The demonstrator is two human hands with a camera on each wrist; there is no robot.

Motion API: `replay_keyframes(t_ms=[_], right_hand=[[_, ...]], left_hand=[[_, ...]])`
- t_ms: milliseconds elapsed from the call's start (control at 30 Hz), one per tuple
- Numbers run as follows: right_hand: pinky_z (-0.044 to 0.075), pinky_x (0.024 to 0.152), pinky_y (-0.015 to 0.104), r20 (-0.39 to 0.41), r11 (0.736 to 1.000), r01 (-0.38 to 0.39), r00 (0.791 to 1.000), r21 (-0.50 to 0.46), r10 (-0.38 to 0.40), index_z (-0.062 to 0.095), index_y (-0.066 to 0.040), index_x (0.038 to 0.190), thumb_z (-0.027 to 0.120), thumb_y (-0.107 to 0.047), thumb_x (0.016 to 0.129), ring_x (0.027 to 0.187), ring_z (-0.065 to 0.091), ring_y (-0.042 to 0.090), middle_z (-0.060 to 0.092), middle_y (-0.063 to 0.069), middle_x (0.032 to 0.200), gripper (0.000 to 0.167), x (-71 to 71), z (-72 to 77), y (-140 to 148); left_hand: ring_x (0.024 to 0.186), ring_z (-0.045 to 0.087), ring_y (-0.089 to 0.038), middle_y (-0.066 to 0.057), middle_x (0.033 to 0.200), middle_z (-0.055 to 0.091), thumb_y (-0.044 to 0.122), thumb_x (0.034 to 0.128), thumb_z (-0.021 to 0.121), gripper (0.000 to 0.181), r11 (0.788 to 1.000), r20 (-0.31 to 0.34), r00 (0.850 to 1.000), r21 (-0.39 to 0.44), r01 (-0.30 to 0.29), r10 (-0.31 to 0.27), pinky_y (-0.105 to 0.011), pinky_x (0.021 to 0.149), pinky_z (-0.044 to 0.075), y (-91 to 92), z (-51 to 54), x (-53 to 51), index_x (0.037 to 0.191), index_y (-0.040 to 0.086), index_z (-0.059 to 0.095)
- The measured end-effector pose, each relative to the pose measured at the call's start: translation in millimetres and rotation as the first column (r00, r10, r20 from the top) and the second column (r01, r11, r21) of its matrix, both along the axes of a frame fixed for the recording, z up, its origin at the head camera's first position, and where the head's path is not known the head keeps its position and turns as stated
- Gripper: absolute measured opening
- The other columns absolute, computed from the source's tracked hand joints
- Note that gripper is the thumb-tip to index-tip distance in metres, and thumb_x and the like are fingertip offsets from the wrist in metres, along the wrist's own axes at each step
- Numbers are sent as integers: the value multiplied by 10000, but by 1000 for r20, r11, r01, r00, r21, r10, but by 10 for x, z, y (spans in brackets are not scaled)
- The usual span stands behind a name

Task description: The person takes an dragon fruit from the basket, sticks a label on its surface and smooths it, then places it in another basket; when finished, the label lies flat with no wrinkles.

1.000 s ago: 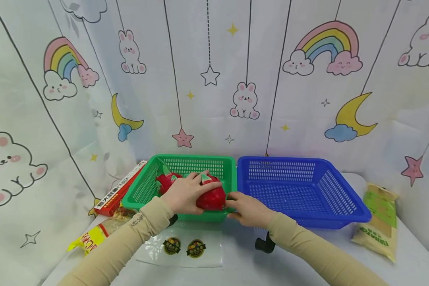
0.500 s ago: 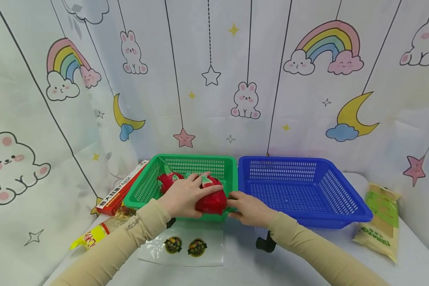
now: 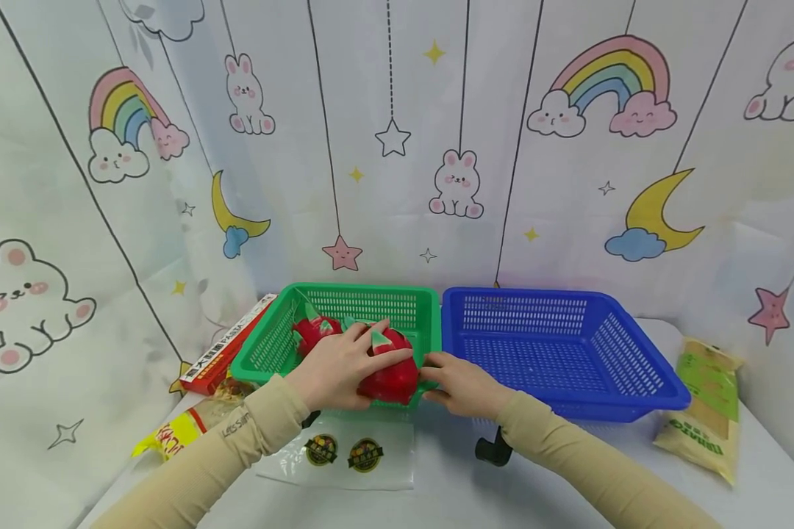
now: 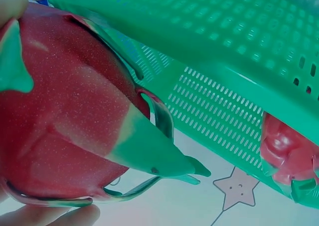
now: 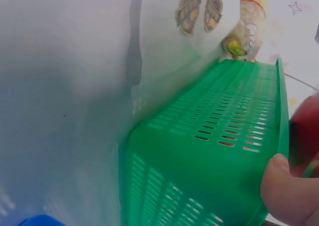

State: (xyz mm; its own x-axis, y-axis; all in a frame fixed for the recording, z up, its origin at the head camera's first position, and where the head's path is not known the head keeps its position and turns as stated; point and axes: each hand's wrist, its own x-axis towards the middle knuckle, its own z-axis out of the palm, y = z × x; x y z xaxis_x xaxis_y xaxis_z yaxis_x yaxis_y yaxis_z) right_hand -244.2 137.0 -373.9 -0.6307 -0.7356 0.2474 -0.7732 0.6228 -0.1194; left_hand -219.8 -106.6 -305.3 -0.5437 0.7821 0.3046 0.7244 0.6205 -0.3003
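Note:
My left hand [image 3: 340,369] holds a red dragon fruit [image 3: 397,376] with green-tipped scales, at the front right of the green basket [image 3: 433,323]. In the left wrist view, fingers [image 4: 75,217] curl round this fruit, which is beside the basket's rim. A second dragon fruit [image 3: 314,334] lies inside the basket at its left. My right hand [image 3: 466,387] grips the basket's front right corner. The right wrist view has its thumb [image 5: 280,178] on the outside of the rim.
A blue basket [image 3: 523,353] stands right of the green one. A red pasta box [image 3: 218,364] and a yellow-ended food bag [image 3: 179,437] lie at the left. A clear bag with round labels [image 3: 344,470] lies in front, and a green-and-tan bag [image 3: 704,411] at the right.
My left hand and its dragon fruit have moved slightly toward me, lower in the head view. My right hand has stayed on the basket's corner.

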Motion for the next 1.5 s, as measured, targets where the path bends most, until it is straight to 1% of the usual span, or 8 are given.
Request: replay_keyframes(t_ms=[333, 533, 767, 933, 1033, 1167, 1300, 1500], right_hand=[[526, 817, 298, -22, 1000, 4, 1000, 3, -4, 637, -124, 1081, 653, -232, 855, 1008, 571, 184, 573, 57, 1139, 251, 10, -20, 10], [524, 814, 269, -23, 1000, -5, 1000, 23, 5, 611, -131, 1102, 638, -237, 866, 1009, 564, 158, 563, 32, 1145, 260, 11, -17, 18], [527, 802, 255, 33, 998, 15, 999, 54, -17, 592, -147, 1151, 619, -301, 877, 1051, 564, 155, 528, 37, 1224, 315, 28, 26, 35], [531, 813, 286, 45, 996, 27, 999, 80, -30, 583, -132, 1160, 630, -316, 865, 1138, 544, 212, 495, 78, 1300, 350, 42, 39, 31], [520, 852, 318, 53, 995, 29, 998, 96, -34, 569, -115, 1198, 635, -334, 858, 1219, 490, 254, 474, 97, 1337, 410, 60, 39, 28], [477, 928, 385, 65, 993, 24, 997, 115, -32, 519, -101, 1284, 639, -371, 847, 1332, 352, 307, 453, 103, 1379, 527, 98, 46, 43], [436, 972, 434, 85, 993, 15, 996, 115, -25, 474, -110, 1333, 631, -422, 838, 1370, 277, 321, 433, 101, 1407, 605, 131, 56, 74], [379, 1015, 491, 198, 997, 33, 979, 64, -45, 380, -111, 1401, 669, -481, 783, 1383, 248, 318, 364, 99, 1459, 776, 191, 98, 115]], left_hand=[[1115, 533, -309, -142, 1325, 506, 487, 600, 795, 846, 999, -70, 997, -16, 45, -46, -367, 644, 560, 0, -3, 68, 1347, 325, 432], [1115, 536, -315, -141, 1319, 513, 486, 611, 786, 834, 996, -69, 994, -12, 89, -90, -349, 623, 561, 16, -12, 144, 1351, 322, 437], [1134, 520, -313, -130, 1328, 506, 464, 591, 798, 874, 995, -58, 994, -31, 95, -97, -352, 674, 562, 23, -13, 208, 1364, 326, 416], [1141, 515, -303, -119, 1331, 504, 482, 598, 788, 868, 995, -61, 993, -40, 96, -99, -348, 684, 561, 16, -21, 244, 1366, 330, 413], [1142, 513, -303, -124, 1344, 490, 497, 604, 786, 870, 994, -56, 993, -40, 104, -106, -347, 697, 560, 12, -32, 275, 1369, 327, 408], [1144, 512, -305, -129, 1355, 477, 497, 591, 797, 896, 991, -43, 991, -36, 128, -129, -344, 712, 559, 14, -47, 321, 1374, 318, 400], [1143, 510, -293, -118, 1353, 479, 483, 574, 807, 907, 988, -35, 988, -32, 152, -153, -333, 720, 558, 23, -73, 358, 1368, 316, 401], [1143, 504, -276, -108, 1349, 480, 461, 569, 816, 899, 981, -24, 981, -9, 193, -193, -321, 738, 555, 33, -96, 403, 1360, 320, 412]])
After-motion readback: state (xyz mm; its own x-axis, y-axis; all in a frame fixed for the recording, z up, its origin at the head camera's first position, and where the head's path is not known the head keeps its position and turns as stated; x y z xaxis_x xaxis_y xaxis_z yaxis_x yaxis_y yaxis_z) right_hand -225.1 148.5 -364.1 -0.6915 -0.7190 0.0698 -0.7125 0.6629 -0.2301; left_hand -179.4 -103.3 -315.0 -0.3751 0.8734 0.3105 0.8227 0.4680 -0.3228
